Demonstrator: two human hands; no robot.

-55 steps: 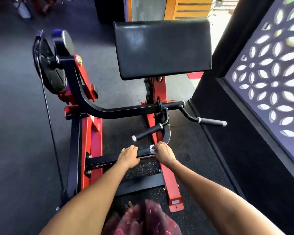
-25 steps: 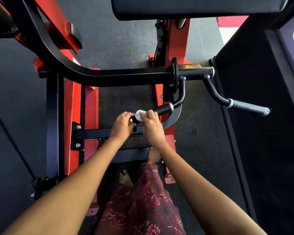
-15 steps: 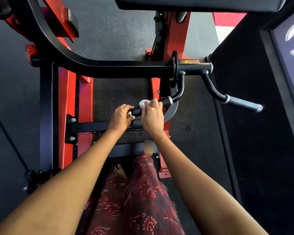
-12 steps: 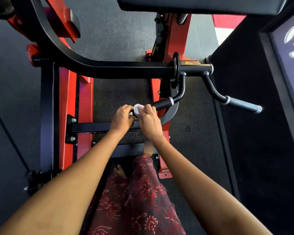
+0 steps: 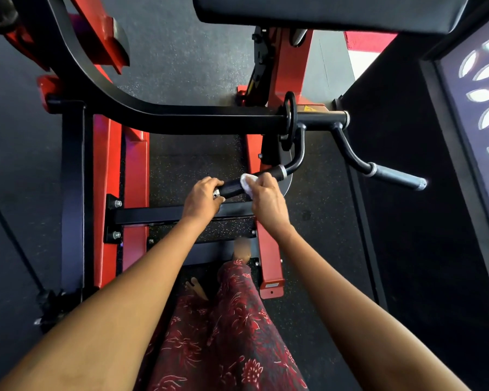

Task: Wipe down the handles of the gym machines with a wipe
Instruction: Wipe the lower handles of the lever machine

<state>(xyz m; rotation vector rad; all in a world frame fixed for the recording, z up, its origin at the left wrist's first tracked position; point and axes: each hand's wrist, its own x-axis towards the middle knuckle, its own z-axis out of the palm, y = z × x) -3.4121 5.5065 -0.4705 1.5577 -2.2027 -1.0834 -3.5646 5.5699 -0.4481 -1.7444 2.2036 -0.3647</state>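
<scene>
Below a black padded rest (image 5: 322, 12), a person bends over a red-and-black curl machine (image 5: 108, 193) on a speckled rubber gym floor (image 5: 181, 52). Both bare arms reach forward to the nearer of the machine's two handles, a black grip (image 5: 233, 188) that slants up and to the right toward a curved black stem. The left hand (image 5: 202, 200) curls around the free end of that grip, its fingers wrapped over the metal end cap (image 5: 215, 193). Just beside it, the right hand (image 5: 268, 198) pinches a small white wipe (image 5: 248, 184) and presses it against the upper side of the grip, a little way short of the silver collar (image 5: 283, 172) where the grip meets the stem. A bare stretch of black grip shows between the two hands.

Further right, the second handle (image 5: 397, 177), grey with a metal cap, juts out toward a dark wall (image 5: 407, 249), well apart from both hands. Both handles hang from a thick black crossbar (image 5: 195, 119) that runs across the middle of the frame and sweeps up to the left. A red upright post (image 5: 290, 66) rises behind the bar to the padded rest. At far right, a panel with petal-shaped cutouts (image 5: 483, 114) glows with daylight. At the bottom of the frame, a dark red floral garment (image 5: 232, 340) covers the person's legs, and bare toes (image 5: 195, 286) show at its hem, between the machine's base rails.
</scene>
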